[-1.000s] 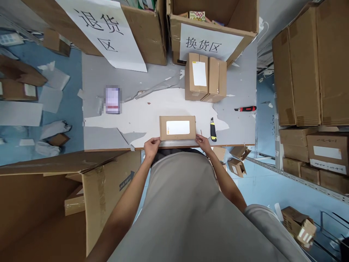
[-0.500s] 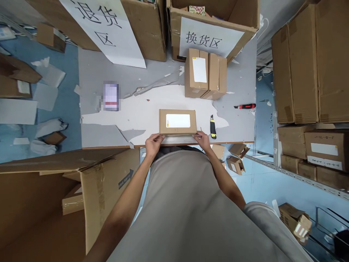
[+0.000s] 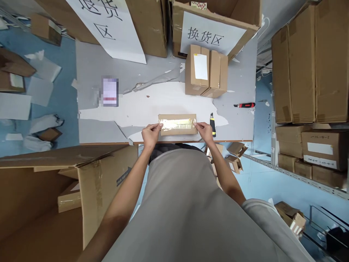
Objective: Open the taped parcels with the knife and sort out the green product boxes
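Note:
A small brown cardboard box (image 3: 178, 131) lies on the table in front of my body. Glossy clear tape (image 3: 177, 124) runs along its upward face and reflects the light. My left hand (image 3: 151, 135) pinches the box's left end between thumb and fingers. At the opposite end my right hand (image 3: 204, 131) grips in the same way, its fingertips at the end of the tape. Just beyond the right hand lies a black and yellow box cutter (image 3: 212, 125).
Two more brown boxes (image 3: 196, 87) stand together further back, before a large open carton (image 3: 178, 31) with a paper sign. A red and black cutter (image 3: 244, 105) lies at the right. A pixelated item (image 3: 109, 89) rests at left. An open carton (image 3: 109, 196) stands below left.
The box has been turned over: its white label faced up before, and a taped face is up now. Both hands have moved slightly up, along its ends.

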`<state>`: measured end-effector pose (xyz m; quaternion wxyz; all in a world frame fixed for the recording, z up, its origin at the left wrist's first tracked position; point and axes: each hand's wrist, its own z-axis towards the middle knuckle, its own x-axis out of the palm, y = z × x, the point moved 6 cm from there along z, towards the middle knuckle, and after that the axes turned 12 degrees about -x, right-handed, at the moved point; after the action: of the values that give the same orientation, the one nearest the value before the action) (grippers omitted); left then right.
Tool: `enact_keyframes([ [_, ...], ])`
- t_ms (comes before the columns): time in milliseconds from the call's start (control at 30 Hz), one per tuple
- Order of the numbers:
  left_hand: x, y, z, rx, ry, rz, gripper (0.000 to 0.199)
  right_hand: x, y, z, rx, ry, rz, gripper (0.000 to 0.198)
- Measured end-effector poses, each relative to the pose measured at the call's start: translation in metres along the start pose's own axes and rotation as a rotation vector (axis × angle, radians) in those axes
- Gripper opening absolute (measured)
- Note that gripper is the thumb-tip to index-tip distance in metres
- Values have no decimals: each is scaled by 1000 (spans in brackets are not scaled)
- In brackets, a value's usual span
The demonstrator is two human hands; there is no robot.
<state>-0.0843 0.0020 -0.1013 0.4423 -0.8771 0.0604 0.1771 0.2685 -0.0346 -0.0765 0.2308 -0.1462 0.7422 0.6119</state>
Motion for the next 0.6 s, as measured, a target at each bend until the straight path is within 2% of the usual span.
enact_keyframes([
  [133, 1, 8, 0, -8, 23, 5, 45, -2, -3, -2, -6, 29, 8, 64],
  [300, 0, 32, -1, -79, 90, -141, 59, -2, -17, -15, -13, 3, 99, 65],
  [400, 0, 50, -1, -114, 92, -96, 50, 1, -37, -25, 38, -13, 145, 66],
  [467, 2, 59, 0, -113, 109, -29, 54, 8, -50, -31, 79, 30, 130, 63],
  [600, 14, 64, -2, -115, 219, 13, 74, 30, -60, -37, 118, 179, 133, 66],
])
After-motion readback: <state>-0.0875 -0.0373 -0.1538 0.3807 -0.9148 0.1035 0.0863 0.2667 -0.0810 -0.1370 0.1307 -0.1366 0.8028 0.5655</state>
